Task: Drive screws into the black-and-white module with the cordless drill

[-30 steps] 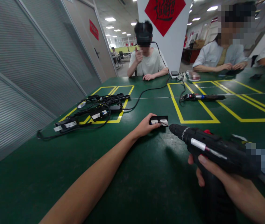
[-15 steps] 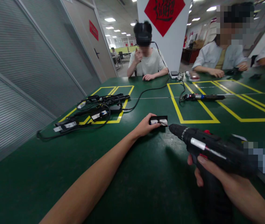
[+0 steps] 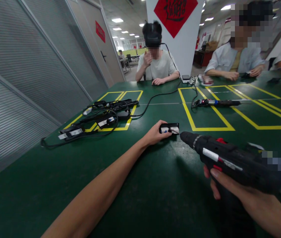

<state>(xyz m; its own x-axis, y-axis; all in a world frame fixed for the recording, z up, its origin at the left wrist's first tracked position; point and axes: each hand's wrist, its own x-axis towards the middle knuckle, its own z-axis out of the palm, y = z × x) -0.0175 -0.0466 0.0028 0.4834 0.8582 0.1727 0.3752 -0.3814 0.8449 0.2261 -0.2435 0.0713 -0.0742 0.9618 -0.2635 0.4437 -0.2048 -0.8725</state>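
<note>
My left hand (image 3: 156, 133) is closed around the left end of a small black box-like part (image 3: 173, 126) with a white label, held on the green table (image 3: 135, 185). My right hand (image 3: 236, 188) grips the handle of a black cordless drill (image 3: 219, 153) with red details. The drill points left, and its thin bit (image 3: 175, 132) reaches over the labelled face of the part. Whether the tip touches the part I cannot tell. The lower handle of the drill is in dark shadow.
Black devices with cables (image 3: 105, 119) lie in a tangle at the left, over yellow tape outlines. A pen-like tool (image 3: 218, 102) with a cord lies across the tape at the right. One person (image 3: 158, 62) sits opposite, another (image 3: 236, 62) at the far right.
The drill has shifted slightly to the right in view. My left hand stays on the black part. The person at the far right has moved their hands a little.
</note>
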